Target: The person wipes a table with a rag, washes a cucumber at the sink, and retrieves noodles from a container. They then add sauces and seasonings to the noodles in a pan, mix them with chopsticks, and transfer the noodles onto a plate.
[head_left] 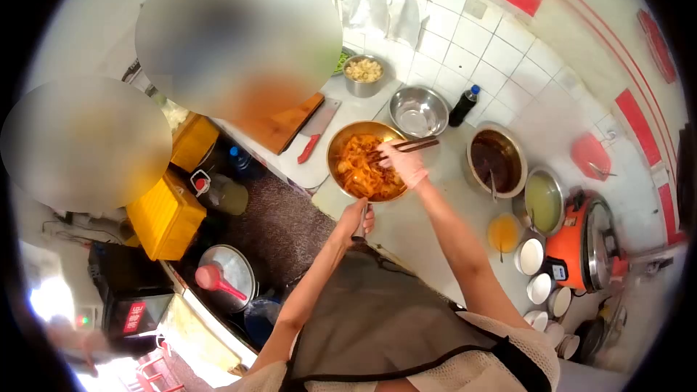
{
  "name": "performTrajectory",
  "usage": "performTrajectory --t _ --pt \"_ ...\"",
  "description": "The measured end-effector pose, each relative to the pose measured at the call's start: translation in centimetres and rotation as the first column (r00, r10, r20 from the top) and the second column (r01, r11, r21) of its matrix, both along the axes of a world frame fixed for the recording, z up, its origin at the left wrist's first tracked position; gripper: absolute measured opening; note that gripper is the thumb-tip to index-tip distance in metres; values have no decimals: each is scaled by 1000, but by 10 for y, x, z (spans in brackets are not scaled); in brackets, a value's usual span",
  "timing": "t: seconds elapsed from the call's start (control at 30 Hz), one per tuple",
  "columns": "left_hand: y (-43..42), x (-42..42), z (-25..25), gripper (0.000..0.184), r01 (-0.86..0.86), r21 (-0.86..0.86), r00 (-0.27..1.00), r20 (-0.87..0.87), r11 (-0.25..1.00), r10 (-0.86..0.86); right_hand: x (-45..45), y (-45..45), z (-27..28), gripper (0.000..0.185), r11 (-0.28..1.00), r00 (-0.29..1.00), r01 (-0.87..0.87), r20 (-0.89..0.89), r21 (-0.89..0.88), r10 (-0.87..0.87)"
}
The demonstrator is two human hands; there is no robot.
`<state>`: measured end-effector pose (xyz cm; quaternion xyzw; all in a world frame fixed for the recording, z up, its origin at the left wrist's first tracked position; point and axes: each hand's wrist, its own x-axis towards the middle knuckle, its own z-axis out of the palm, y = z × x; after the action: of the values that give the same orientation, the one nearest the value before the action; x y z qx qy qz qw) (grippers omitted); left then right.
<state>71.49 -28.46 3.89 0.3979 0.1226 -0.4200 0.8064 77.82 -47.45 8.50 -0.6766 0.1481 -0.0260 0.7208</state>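
A golden pan [339,138] full of orange-red sauced food [363,167], whose strips look like noodles or sliced vegetables, sits at the counter's front edge. My left hand [353,218] is wrapped round the pan's dark handle [360,231]. Over the pan's right side, my right hand [404,165], in a thin clear glove, grips dark chopsticks [421,144]. Their tips reach into the food, partly hidden by it. Behind the pan stands a steel bowl [419,110].
A cleaver [319,127] with a red handle lies left of the pan by a wooden board [290,127]. To the right are a pot of dark sauce [501,167], a pot of greenish liquid [543,203], an orange cooker [573,239] and several white bowls [539,288]. A dark bottle [462,107] stands behind.
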Motion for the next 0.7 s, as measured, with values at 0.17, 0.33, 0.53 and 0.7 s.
performTrajectory --t 0.17,0.33,0.53,0.7 --pt "7 10 -2 27 -38 183 996 82 982 23 -35 -16 71 22 999 999 -38 -21 -28 38" --pt "2 9 4 27 -56 114 992 121 992 43 -26 -16 -11 30 963 982 187 -52 194 -180" --pt "0 5 4 26 91 205 989 96 975 -112 -21 8 39 26 997 993 34 112 62 -41" --pt "-4 3 -20 28 50 380 965 219 924 -142 -20 -71 -49 39 884 960 -258 203 389 190"
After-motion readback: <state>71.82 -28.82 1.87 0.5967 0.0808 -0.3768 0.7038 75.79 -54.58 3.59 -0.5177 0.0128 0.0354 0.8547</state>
